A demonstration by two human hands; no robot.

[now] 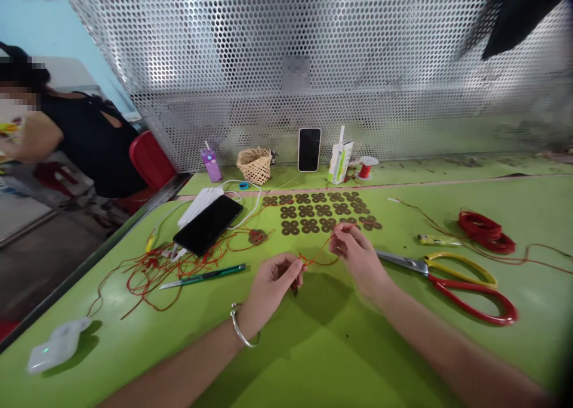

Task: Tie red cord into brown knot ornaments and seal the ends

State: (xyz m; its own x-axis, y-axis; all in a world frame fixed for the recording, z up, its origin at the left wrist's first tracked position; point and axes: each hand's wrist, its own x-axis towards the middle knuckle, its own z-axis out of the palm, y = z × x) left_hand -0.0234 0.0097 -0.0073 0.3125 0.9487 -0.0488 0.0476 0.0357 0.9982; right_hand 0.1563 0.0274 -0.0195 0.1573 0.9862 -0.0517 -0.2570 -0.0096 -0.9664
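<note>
Thin red cord point(320, 261) runs between my two hands above the green table. My left hand point(278, 277), with a silver bangle on its wrist, pinches the cord where it forms small loops. Below those fingers a dark brown piece shows in part, perhaps a coin; most of it is hidden. My right hand point(353, 250) pinches the cord between thumb and forefinger, a little farther from me. Just beyond it, several clusters of brown round coins point(305, 211) lie in rows. A coin cluster with red cord point(257, 237) rests to the left of them.
Large scissors point(447, 277), a lighter point(439, 240) and a red cord bundle point(486, 232) lie right. Left are a phone point(208, 224), a utility knife point(206, 275), tangled cords point(147, 277) and a white case point(58, 345). A basket point(255, 164) stands behind; a person point(85, 133) is far left.
</note>
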